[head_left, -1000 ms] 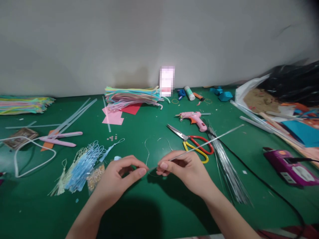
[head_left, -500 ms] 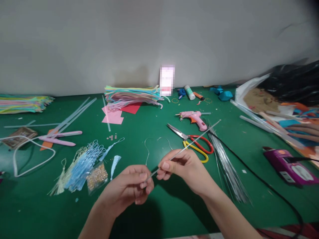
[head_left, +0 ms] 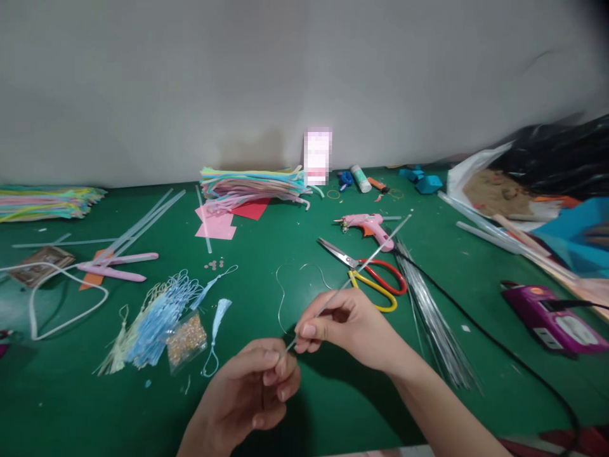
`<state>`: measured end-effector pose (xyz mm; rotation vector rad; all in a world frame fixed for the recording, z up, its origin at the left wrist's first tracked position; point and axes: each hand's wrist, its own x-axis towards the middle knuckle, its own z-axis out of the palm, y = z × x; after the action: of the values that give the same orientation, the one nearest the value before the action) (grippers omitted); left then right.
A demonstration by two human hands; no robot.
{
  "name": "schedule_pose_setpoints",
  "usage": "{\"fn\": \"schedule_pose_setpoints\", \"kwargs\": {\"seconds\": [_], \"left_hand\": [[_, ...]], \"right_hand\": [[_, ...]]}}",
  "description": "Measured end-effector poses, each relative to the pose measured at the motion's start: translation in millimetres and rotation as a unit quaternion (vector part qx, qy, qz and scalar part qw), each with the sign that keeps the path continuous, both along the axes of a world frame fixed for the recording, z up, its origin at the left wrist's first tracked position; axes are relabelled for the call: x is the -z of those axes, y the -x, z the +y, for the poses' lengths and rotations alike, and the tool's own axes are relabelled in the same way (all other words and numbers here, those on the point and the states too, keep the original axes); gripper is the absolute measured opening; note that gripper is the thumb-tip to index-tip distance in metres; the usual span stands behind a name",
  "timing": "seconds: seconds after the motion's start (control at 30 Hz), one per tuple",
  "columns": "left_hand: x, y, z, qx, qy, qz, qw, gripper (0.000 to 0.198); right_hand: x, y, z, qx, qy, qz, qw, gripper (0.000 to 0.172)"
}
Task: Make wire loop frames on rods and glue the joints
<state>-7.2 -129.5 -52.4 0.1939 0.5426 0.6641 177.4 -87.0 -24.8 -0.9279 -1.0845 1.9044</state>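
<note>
Both hands pinch one thin silver wire [head_left: 349, 280] above the green surface [head_left: 333, 406]: right hand [head_left: 349, 327] mid-shaft, left hand [head_left: 254, 397] at its near tip; wire looks straight, unshaped, so shaping seems barely begun

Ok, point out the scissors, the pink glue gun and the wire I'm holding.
scissors [head_left: 375, 279], head view, on the red handle loop.
pink glue gun [head_left: 368, 222], head view, on its body.
wire [head_left: 361, 270], head view, mid-length above the right hand.
</note>
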Motion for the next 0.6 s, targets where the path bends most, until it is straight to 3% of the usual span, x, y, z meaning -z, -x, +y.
{"fn": "schedule_pose_setpoints", "kwargs": {"seconds": [0.13, 0.23, 0.3, 0.37, 0.43, 0.47, 0.53, 0.6], "left_hand": [[-0.7, 1.3, -3.7, 0.009, -0.078, 0.128, 0.989, 0.031], [-6.9, 0.5, -9.8, -0.012, -0.156, 0.291, 0.944, 0.036], [-12.4, -2.1, -14.2, -0.034, -0.252, 0.438, 0.862, 0.033], [-16.1, -5.9, -17.7, -0.059, -0.364, 0.563, 0.739, 0.029], [-16.3, -9.9, -19.8, -0.079, -0.443, 0.633, 0.629, 0.027], [-15.2, -11.6, -20.5, -0.085, -0.465, 0.652, 0.593, 0.025], [-12.1, -13.8, -21.1, -0.088, -0.485, 0.668, 0.558, 0.022], [-9.9, -14.0, -21.1, -0.082, -0.495, 0.659, 0.560, 0.021]], "right_hand": [[2.2, -3.7, 0.8, -0.010, -0.034, -0.026, 0.999, 0.014], [4.0, -9.9, 2.6, 0.012, -0.054, -0.011, 0.998, 0.034], [3.4, -14.5, 4.5, 0.061, -0.066, -0.012, 0.996, 0.032], [1.5, -18.5, 6.6, 0.126, -0.077, -0.033, 0.989, 0.026], [-0.5, -21.4, 8.6, 0.190, -0.087, -0.059, 0.976, 0.024], [-1.1, -22.5, 9.4, 0.215, -0.092, -0.073, 0.970, 0.023], [-1.1, -23.9, 10.5, 0.241, -0.095, -0.094, 0.961, 0.024], [0.0, -25.0, 10.8, 0.242, -0.090, -0.099, 0.961, 0.024]]}}
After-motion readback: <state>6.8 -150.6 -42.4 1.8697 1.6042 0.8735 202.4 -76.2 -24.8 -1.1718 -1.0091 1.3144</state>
